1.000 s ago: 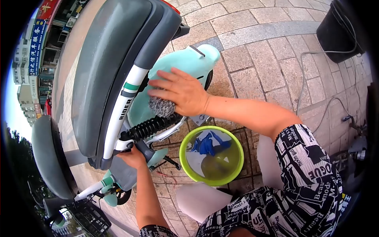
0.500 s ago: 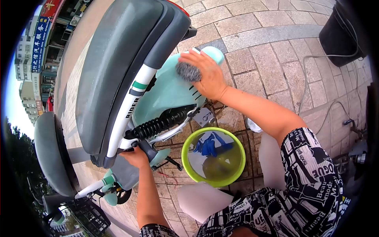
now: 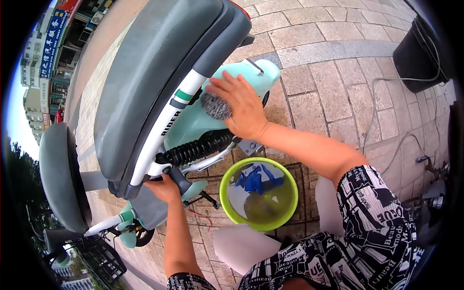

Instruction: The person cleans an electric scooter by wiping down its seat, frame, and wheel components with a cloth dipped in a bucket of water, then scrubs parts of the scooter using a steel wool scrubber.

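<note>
In the head view a mint-green rear fender belongs to an electric bike with a long grey seat and a white frame tube. My right hand presses a grey steel wool scourer against the fender, its fingers stretched over the surface. Lower down, my left hand grips the frame just below the seat's near end; some of its fingers are hidden behind the bike. A black shock spring lies between the two hands.
On the paving by my knees stands a lime-green basin of murky water with a blue cloth in it. A black bucket and a thin hose are at the right. A second grey seat is at the left.
My right hand has slid left and slightly down over the fender with the scourer. My left hand keeps its hold, and the bike appears shifted a little in view.
</note>
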`<state>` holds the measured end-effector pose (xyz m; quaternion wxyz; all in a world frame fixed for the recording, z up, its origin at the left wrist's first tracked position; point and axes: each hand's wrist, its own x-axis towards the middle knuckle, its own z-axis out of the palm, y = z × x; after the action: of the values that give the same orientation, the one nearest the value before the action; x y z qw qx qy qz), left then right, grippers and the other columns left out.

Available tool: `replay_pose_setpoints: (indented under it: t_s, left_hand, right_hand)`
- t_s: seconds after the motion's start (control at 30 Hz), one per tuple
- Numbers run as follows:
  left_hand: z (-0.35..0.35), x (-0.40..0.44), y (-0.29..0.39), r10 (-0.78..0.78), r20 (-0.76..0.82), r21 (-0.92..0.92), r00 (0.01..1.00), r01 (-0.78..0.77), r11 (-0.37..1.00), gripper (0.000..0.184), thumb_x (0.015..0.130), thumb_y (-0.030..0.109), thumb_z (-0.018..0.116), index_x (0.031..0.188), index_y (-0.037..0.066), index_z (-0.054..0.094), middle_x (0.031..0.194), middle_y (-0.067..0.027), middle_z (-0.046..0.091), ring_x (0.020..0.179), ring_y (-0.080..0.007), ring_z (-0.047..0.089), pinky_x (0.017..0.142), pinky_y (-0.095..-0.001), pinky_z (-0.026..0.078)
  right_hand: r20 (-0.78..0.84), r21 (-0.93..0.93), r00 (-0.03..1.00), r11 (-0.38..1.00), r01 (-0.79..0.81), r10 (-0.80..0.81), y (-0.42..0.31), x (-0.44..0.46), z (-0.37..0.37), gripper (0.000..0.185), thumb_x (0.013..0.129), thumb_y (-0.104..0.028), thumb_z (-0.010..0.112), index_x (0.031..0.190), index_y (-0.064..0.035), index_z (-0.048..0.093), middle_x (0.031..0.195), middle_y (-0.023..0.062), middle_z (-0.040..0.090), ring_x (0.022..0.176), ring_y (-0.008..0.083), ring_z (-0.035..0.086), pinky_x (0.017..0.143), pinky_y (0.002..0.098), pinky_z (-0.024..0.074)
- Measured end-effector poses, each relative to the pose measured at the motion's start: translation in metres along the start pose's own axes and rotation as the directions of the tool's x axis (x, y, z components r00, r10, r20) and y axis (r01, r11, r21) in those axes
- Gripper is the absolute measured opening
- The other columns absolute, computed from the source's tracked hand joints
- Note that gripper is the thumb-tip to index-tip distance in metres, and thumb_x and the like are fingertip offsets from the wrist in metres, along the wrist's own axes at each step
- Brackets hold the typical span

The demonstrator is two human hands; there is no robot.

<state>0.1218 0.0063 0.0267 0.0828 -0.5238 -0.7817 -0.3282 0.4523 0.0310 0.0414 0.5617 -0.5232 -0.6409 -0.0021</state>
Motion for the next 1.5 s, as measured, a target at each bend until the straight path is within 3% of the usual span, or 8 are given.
replay_pose_setpoints:
  t_s: [0.13,0.27,0.37,0.53,0.93,1.07,1.2,1.5]
  left_hand:
    - [0.001,0.002,-0.008,0.074,-0.036,-0.053,0.997,-0.076,0.996,0.059,0.084,0.031,0.068,0.128,0.001,0.042,0.117,-0.0217,0.059,0.103,-0.0370,0.059,0.085,-0.0442,0.045]
    - [0.001,0.000,-0.001,-0.014,0.023,-0.049,1.000,0.015,0.999,0.060,0.084,0.033,0.068,0.128,0.002,0.041,0.115,-0.0218,0.059,0.101,-0.0380,0.060,0.082,-0.0454,0.045]
    - [0.000,0.001,0.004,-0.022,0.005,-0.020,1.000,0.023,1.000,0.060,0.084,0.035,0.067,0.127,0.003,0.041,0.114,-0.0219,0.059,0.100,-0.0391,0.060,0.081,-0.0466,0.046]
    - [0.005,0.003,-0.005,0.028,-0.035,-0.029,0.999,-0.029,0.999,0.060,0.084,0.037,0.067,0.127,0.003,0.042,0.115,-0.0223,0.059,0.101,-0.0405,0.059,0.082,-0.0479,0.045]
    - [-0.002,0.001,0.003,-0.019,0.024,-0.012,1.000,0.019,1.000,0.060,0.085,0.033,0.065,0.129,0.002,0.039,0.118,-0.0239,0.058,0.106,-0.0422,0.057,0.086,-0.0480,0.045]
    - [0.010,0.006,-0.013,0.008,-0.008,-0.053,1.000,-0.009,0.999,0.062,0.083,0.034,0.067,0.129,0.002,0.039,0.117,-0.0229,0.059,0.103,-0.0401,0.059,0.085,-0.0470,0.045]
    - [0.014,0.005,-0.022,0.123,-0.069,0.005,0.990,-0.123,0.992,0.062,0.084,0.035,0.066,0.129,0.002,0.039,0.112,-0.0219,0.061,0.098,-0.0392,0.060,0.082,-0.0460,0.046]
    - [0.013,0.005,-0.015,0.039,-0.050,-0.049,0.998,-0.041,0.998,0.056,0.085,0.039,0.066,0.117,-0.002,0.045,0.109,-0.0206,0.062,0.095,-0.0363,0.061,0.080,-0.0431,0.047]
  right_hand:
    - [0.123,0.125,0.929,0.934,0.335,-0.350,-0.017,0.007,0.011,0.061,0.065,-0.008,0.059,0.125,-0.0170,0.059,0.126,0.0013,0.059,0.123,0.0226,0.051,0.110,0.0401,0.0348]
    - [0.121,-0.038,0.900,0.908,-0.418,0.419,0.064,0.017,-0.022,0.035,0.084,-0.022,0.061,0.116,-0.0070,0.061,0.119,0.0114,0.062,0.117,0.0307,0.055,0.107,0.0450,0.0363]
    - [-0.176,-0.001,0.973,0.988,-0.153,0.150,0.016,0.021,0.005,0.036,0.082,-0.027,0.065,0.110,-0.0039,0.062,0.110,0.0146,0.064,0.114,0.0317,0.056,0.106,0.0460,0.0372]
    - [0.249,0.008,0.946,0.977,0.212,-0.207,-0.036,0.051,0.029,0.036,0.067,-0.029,0.065,0.096,-0.0088,0.068,0.092,0.0094,0.067,0.095,0.0306,0.061,0.091,0.0416,0.0485]
    - [0.802,-0.079,0.548,0.953,-0.294,0.236,0.100,0.125,0.037,0.045,0.088,-0.043,0.048,0.111,-0.0111,0.069,0.114,0.0147,0.065,0.097,0.0240,0.065,0.084,0.0390,0.0495]
    - [0.689,-0.143,0.679,0.966,-0.215,0.254,0.060,0.109,0.022,0.047,0.089,-0.051,0.045,0.098,-0.0134,0.072,0.100,0.0086,0.069,0.093,0.0244,0.066,0.082,0.0388,0.0494]
    - [0.356,0.009,0.877,0.939,0.343,-0.324,-0.017,0.060,0.016,0.041,0.086,-0.048,0.055,0.091,-0.0102,0.070,0.093,0.0105,0.068,0.099,0.0286,0.063,0.083,0.0400,0.0491]
    - [-0.004,-0.061,0.960,0.958,-0.280,0.280,0.090,0.011,-0.001,0.037,0.091,-0.042,0.054,0.097,-0.0069,0.064,0.094,0.0178,0.064,0.092,0.0379,0.060,0.080,0.0464,0.0469]
